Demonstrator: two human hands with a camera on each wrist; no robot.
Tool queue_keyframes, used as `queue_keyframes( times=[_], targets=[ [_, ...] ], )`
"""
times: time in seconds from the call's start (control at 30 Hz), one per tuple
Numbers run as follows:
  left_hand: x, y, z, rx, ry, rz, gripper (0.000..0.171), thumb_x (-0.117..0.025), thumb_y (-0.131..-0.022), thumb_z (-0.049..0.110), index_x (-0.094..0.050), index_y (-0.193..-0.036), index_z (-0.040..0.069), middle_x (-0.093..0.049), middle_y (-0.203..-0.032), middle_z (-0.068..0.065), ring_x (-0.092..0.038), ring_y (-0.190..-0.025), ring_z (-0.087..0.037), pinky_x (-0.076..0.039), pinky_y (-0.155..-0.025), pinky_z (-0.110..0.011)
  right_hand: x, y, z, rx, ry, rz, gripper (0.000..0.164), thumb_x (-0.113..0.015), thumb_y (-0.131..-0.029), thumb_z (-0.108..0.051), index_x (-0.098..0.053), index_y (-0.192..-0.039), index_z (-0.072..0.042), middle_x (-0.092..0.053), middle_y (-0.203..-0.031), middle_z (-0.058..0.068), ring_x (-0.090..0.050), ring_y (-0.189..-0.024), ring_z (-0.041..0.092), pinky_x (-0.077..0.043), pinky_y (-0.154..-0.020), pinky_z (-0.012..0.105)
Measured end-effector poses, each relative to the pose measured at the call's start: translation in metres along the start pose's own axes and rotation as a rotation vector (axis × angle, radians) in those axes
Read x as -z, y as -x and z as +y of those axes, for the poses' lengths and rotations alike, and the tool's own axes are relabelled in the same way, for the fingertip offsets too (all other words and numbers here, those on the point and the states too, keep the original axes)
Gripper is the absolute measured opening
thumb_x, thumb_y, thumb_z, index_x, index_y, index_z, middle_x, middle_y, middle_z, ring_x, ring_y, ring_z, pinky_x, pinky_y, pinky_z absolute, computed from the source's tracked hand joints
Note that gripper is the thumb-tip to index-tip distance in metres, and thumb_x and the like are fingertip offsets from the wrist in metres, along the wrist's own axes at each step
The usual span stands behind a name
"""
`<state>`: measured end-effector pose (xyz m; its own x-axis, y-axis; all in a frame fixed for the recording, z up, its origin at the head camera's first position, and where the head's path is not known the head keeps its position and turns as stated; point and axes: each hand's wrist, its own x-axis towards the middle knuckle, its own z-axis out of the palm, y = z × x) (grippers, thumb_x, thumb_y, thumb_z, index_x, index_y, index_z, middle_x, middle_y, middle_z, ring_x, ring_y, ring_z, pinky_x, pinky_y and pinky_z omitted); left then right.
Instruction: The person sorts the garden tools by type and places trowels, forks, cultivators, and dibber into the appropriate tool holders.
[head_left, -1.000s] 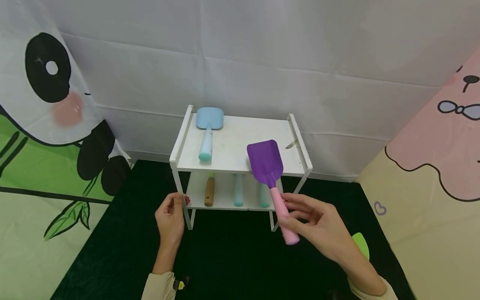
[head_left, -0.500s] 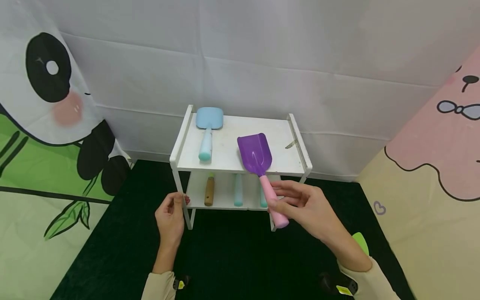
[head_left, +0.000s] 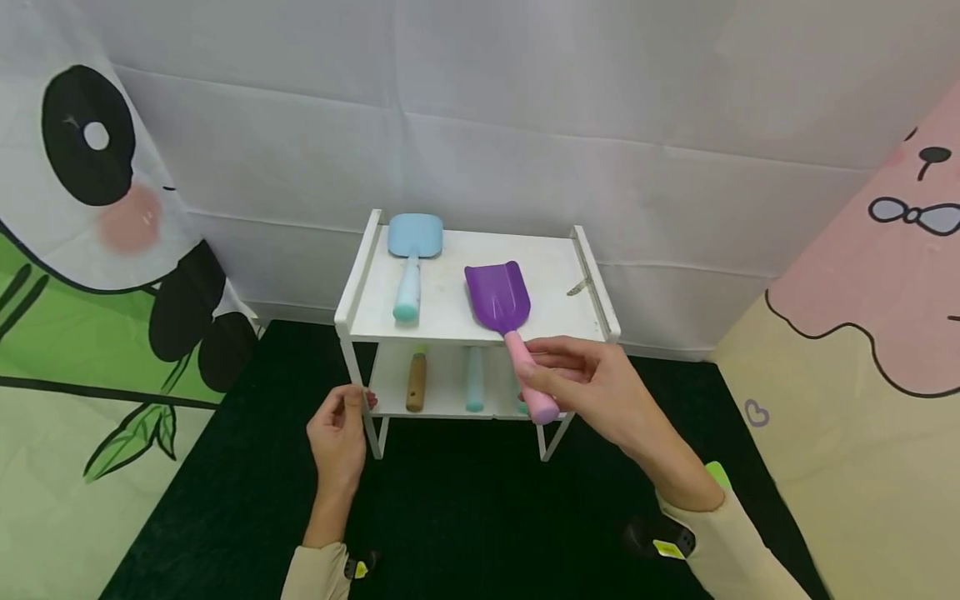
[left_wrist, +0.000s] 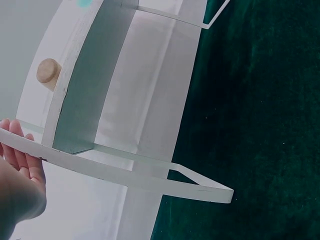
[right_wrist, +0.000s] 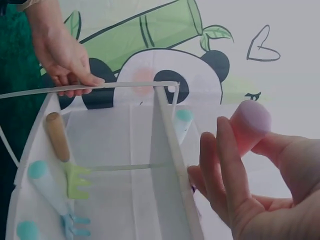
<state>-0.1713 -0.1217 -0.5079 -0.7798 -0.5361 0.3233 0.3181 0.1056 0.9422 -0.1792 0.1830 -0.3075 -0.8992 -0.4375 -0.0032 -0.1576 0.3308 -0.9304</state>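
Note:
My right hand pinches the pink handle of a toy shovel with a purple scoop. The scoop is over the upper board of a small white two-tier shelf; whether it touches the board I cannot tell. In the right wrist view the handle's end points at the camera, and my hand hides most of the rest. At the shelf's left front leg my left hand holds on, its fingers round the bar. A light blue toy shovel lies on the upper board's left side.
On the lower board lie a green rake with a wooden handle, a light blue rake with a teal-tipped handle and another teal-tipped handle. A white cloth wall stands behind; dark green carpet covers the floor.
My right hand has carried the purple shovel forward and left, from in front of the shelf to over its upper board. My left hand has kept its place on the leg.

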Motion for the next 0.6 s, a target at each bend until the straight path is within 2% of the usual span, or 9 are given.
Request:
queue_keyframes(
  times=[0.13, 0.33, 0.6],
  targets=[
    [0.001, 0.000, 0.001, 0.007, -0.002, -0.001, 0.035, -0.051, -0.110, 0.023, -0.065, -0.102, -0.009, -0.067, -0.090, 0.002, -0.064, -0.086, -0.014, -0.052, -0.081, -0.016, 0.000, -0.007, -0.009, -0.025, 0.019, 0.007, 0.050, -0.071, -0.098, -0.035, -0.062, -0.138, -0.007, -0.073, -0.120, 0.010, -0.071, -0.109, 0.023, -0.058, -0.092, 0.035],
    [0.000, 0.000, 0.000, 0.014, 0.014, 0.001, 0.035, -0.051, -0.110, 0.021, -0.065, -0.101, -0.009, -0.067, -0.090, 0.001, -0.064, -0.086, -0.013, -0.053, -0.081, -0.016, 0.000, -0.017, -0.020, -0.051, 0.074, 0.013, 0.051, -0.069, -0.098, -0.041, -0.065, -0.136, -0.008, -0.074, -0.116, 0.009, -0.070, -0.105, 0.025, -0.061, -0.082, 0.038],
    [-0.001, 0.000, 0.001, 0.005, 0.015, 0.002, 0.035, -0.051, -0.110, 0.021, -0.066, -0.100, -0.009, -0.067, -0.090, 0.002, -0.064, -0.087, -0.013, -0.053, -0.081, -0.016, -0.003, -0.035, -0.028, -0.052, 0.064, 0.026, 0.048, -0.070, -0.097, -0.041, -0.067, -0.132, -0.008, -0.075, -0.111, 0.009, -0.070, -0.102, 0.025, -0.061, -0.081, 0.039]
  ],
)
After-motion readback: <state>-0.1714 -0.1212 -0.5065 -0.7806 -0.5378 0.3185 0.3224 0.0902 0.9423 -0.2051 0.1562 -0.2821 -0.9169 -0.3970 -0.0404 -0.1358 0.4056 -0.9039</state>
